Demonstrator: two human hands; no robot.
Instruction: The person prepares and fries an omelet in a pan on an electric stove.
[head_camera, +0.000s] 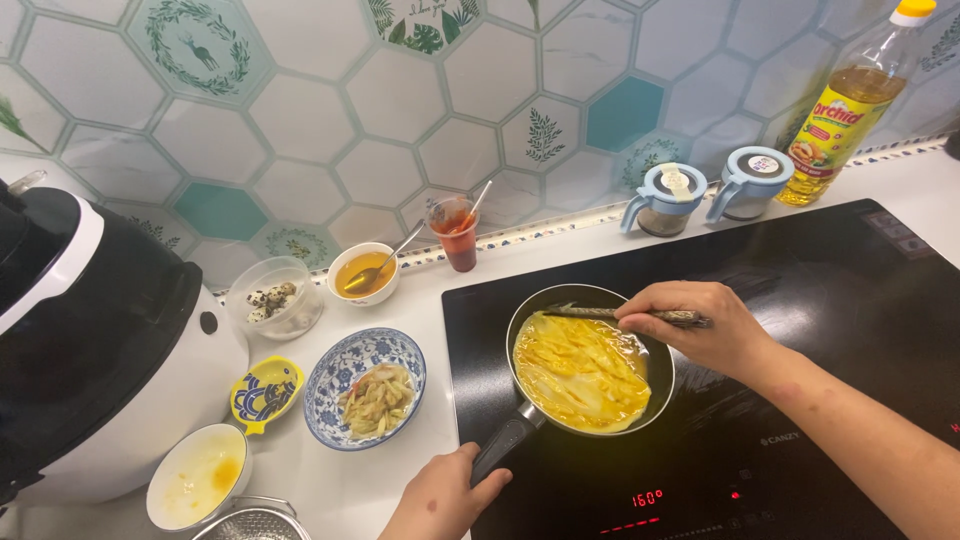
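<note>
A small dark frying pan (660, 375) sits on a black induction hob (850, 300), with a thin yellow omelette (580, 372) spread across it. My left hand (440, 495) grips the pan's dark handle (503, 445) at the front. My right hand (695, 325) holds a pair of chopsticks (600, 313) flat over the pan's far rim, their tips reaching left above the egg's edge.
Left of the hob stand a blue patterned bowl of shredded food (365, 387), a small yellow dish (265, 392), a white bowl with egg residue (198, 475), a container of quail eggs (272, 297), a sauce bowl with spoon (363, 272), a red-sauce cup (457, 235) and a large black-and-white cooker (90, 340). Two lidded jars (665, 198) and an oil bottle (850, 105) line the back wall.
</note>
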